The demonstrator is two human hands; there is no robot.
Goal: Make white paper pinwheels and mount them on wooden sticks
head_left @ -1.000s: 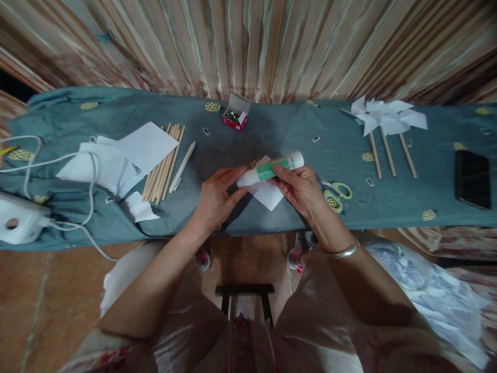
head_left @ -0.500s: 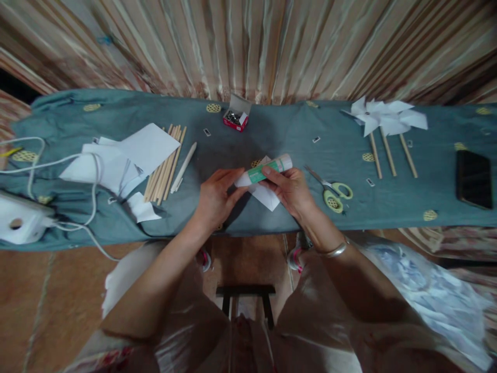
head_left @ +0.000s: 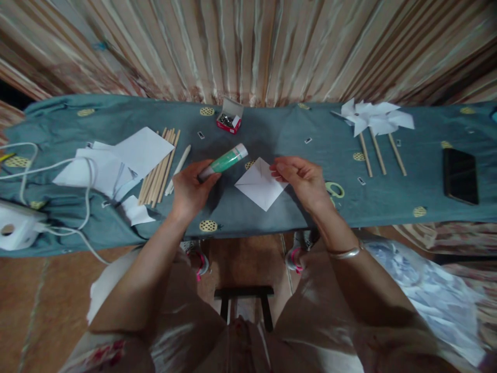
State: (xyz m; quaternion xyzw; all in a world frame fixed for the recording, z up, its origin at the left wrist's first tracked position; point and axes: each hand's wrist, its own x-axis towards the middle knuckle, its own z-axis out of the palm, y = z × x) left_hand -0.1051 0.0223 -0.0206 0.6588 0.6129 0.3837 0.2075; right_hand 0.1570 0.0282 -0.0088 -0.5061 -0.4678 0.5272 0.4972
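Observation:
My left hand [head_left: 190, 191] is closed around the lower end of a green and white glue stick [head_left: 229, 159], whose other end points up and right. Flat on the cloth lies a square of white paper [head_left: 260, 186], turned like a diamond, with lines running in from its corners. Over its right corner is my right hand [head_left: 301, 181], fingers loosely curled and slightly apart; whether they touch the paper is hard to tell. Green-handled scissors [head_left: 336, 189] lie partly hidden behind that hand.
Wooden sticks [head_left: 160, 171], a white pen [head_left: 180, 166] and loose paper sheets [head_left: 143, 150] lie to the left, near a white power strip [head_left: 15, 225] with cables. A red box of metal pieces [head_left: 229, 122] stands at the back. Paper pinwheels [head_left: 376, 119] and a phone [head_left: 461, 176] are rightward.
My right hand has let go of the glue stick and moved right, over the paper's corner. My left hand has carried the stick left, uncovering the paper square.

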